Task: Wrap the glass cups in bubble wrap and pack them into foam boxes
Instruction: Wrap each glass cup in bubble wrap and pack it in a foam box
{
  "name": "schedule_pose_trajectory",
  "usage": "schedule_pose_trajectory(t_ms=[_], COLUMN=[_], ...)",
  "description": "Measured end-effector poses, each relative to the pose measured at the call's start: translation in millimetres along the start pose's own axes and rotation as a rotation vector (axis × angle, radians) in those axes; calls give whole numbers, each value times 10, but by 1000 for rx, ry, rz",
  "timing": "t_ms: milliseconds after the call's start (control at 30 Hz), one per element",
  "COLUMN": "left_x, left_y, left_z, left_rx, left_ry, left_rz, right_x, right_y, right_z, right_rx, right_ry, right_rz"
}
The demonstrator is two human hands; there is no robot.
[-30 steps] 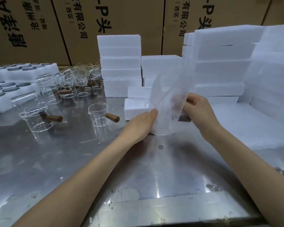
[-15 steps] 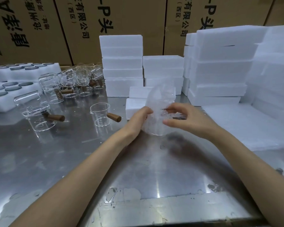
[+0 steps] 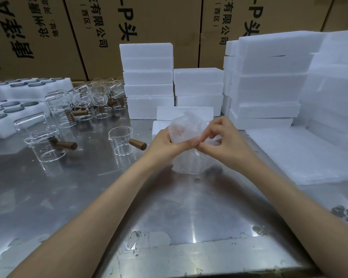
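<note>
Starting at the left edge of the shiny steel surface (image 3: 48, 197), white foam trays with round grey-lidded recesses (image 3: 12, 109) sit beside a cluster of bare clear glass cups with brown wooden handles (image 3: 92, 101); one such cup (image 3: 122, 140) stands alone, just left of the hands. At mid-surface the left hand (image 3: 165, 144) grips the left side of a crumpled clear bubble-wrap bundle (image 3: 186, 137), thumb across its front. The right hand (image 3: 225, 142) pinches the wrap's loose flap, fingertips meeting the left thumb. Both hands are on the bundle. An open white foam box (image 3: 159, 127) lies directly behind it, touching or nearly so, so packing would mean going straight away from the body. Stacked white foam boxes (image 3: 269, 81) and flat bubble-wrap sheets (image 3: 301, 155) fill the right. The cup inside is mostly veiled; only a glass rim shows below, so its handle direction cannot be told.
</note>
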State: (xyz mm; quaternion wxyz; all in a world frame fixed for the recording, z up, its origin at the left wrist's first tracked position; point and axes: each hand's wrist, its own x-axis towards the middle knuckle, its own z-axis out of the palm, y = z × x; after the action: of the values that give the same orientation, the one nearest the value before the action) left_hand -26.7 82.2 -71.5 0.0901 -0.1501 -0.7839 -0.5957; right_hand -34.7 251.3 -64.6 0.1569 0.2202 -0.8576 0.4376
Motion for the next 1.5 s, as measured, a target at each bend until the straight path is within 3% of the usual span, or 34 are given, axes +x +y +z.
schedule_pose_trajectory(t_ms=[133,300,400,567,667,800,867,933,1133,1300,1400,1500], left_x=[0,64,68,-1,29,-49,-111,-152,-139,-83,-17,0], left_y=[17,17,38,-18,-9,113,137,132,113,32,-7,0], left_z=[0,-28,-46,-158,-181,-115,-78,-33,-29,20,47,101], left_rx=[14,127,238,29,20,200,403,552,627,769,918,991], left_ry=[-88,-63,-119,-385,-266,38,60,28,45,-108,-120,-92], left_rz=[38,37,63,7,-29,378,514,521,544,489,520,497], right_x=[-20,-31,-35,-33,-34,-35,-37,-40,-55,-35,-40,-36], right_y=[-40,-105,-118,-89,-61,-27,-24,-8,-40,25,45,48], right_z=[-37,-110,-146,-167,-157,-136,-133,-152,-115,-69,-80,-44], right_rx=[184,356,334,211,95,-182,-285,-376,-505,-365,-185,-131], right_ry=[-86,-134,-206,-286,-265,-274,-259,-240,-256,-104,78,151], right_rz=[53,48,35,33,-23,-71,-68,-71,-127,-114,-113,-78])
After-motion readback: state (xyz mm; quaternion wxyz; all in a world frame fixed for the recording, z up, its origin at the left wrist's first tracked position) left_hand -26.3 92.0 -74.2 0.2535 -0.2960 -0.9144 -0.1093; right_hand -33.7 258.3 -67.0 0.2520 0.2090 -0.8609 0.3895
